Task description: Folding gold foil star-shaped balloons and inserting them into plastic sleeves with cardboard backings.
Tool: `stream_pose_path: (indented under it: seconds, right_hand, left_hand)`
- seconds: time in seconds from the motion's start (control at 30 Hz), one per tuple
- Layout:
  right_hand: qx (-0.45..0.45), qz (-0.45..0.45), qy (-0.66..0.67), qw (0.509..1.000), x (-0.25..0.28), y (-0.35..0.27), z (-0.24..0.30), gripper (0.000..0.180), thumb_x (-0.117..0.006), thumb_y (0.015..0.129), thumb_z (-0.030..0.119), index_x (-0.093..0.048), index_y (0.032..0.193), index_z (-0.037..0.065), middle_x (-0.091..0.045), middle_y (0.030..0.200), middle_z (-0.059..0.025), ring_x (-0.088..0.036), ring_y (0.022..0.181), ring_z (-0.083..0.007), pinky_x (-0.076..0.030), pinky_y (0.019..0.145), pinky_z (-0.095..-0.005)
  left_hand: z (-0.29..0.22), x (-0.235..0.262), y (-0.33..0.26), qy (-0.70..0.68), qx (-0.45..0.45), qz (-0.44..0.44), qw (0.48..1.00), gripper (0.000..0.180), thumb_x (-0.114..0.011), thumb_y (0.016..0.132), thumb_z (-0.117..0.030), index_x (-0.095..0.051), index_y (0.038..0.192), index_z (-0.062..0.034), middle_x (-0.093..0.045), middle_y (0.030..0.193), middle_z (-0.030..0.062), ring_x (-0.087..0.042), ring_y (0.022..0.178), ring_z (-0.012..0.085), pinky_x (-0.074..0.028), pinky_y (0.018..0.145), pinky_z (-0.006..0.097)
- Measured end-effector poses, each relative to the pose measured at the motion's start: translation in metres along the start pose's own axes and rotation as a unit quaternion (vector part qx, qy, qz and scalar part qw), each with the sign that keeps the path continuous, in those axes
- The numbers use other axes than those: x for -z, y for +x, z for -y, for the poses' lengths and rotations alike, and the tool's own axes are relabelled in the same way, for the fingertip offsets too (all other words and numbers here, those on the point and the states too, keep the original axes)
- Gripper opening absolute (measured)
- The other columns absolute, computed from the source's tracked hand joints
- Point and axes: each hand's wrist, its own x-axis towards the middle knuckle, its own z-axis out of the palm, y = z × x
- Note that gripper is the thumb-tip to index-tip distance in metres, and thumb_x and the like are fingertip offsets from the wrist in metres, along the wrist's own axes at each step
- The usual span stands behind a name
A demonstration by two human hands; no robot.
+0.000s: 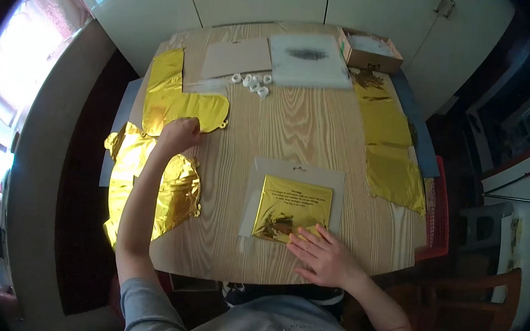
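My left hand is closed over the lower edge of a flat gold foil balloon; what its fingers hold, if anything, is hidden. Under my left forearm lies another shiny gold foil balloon, wrinkled, with small loops along its edge. My right hand is open, its spread fingers touching the lower right corner of a folded gold foil packet with dark print. That packet rests on a clear plastic sleeve with a pale card and a hang hole.
Several white tape rolls lie beyond, near a grey-beige card and a pale sheet with a dark smudge. An open cardboard box stands at the far right. More gold foil runs along the right edge, beside a red crate.
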Motion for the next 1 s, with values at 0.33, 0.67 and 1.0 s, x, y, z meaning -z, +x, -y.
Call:
stream_pose_path:
  seconds: [0.33,0.67,1.0]
  right_hand:
    - [0.012,-0.068,-0.017,0.997,0.002,0.027,0.013,0.044,-0.067,0.082,0.026,-0.061,0.122,0.008,-0.059,0.127,-0.0080,-0.052,0.122,-0.0245,-0.037,0.106,-0.0441]
    - [0.068,-0.129,-0.097,0.985,-0.007,0.053,0.005,0.016,-0.070,0.076,0.015,-0.066,0.090,0.007,-0.069,0.102,-0.0047,-0.066,0.101,-0.0224,-0.055,0.085,-0.0352]
    - [0.071,-0.174,-0.061,0.980,-0.015,0.049,0.006,0.014,-0.059,0.077,0.016,-0.063,0.087,0.007,-0.067,0.102,-0.0051,-0.065,0.099,-0.0210,-0.055,0.084,-0.0350]
  left_hand:
    - [-0.192,0.039,-0.197,-0.275,0.030,0.042,0.960,0.012,-0.068,0.082,-0.011,-0.062,0.091,-0.0061,-0.064,0.074,0.0106,-0.067,0.066,0.0271,-0.053,0.060,0.036]
    - [-0.235,0.004,-0.238,-0.181,0.007,0.018,0.983,0.013,-0.068,0.083,-0.013,-0.061,0.091,-0.0063,-0.061,0.078,0.0096,-0.064,0.066,0.0304,-0.052,0.057,0.040]
    - [-0.231,-0.015,-0.214,-0.076,0.022,-0.118,0.990,0.017,-0.068,0.082,-0.016,-0.053,0.083,-0.0090,-0.053,0.069,0.0068,-0.060,0.055,0.0253,-0.048,0.047,0.036]
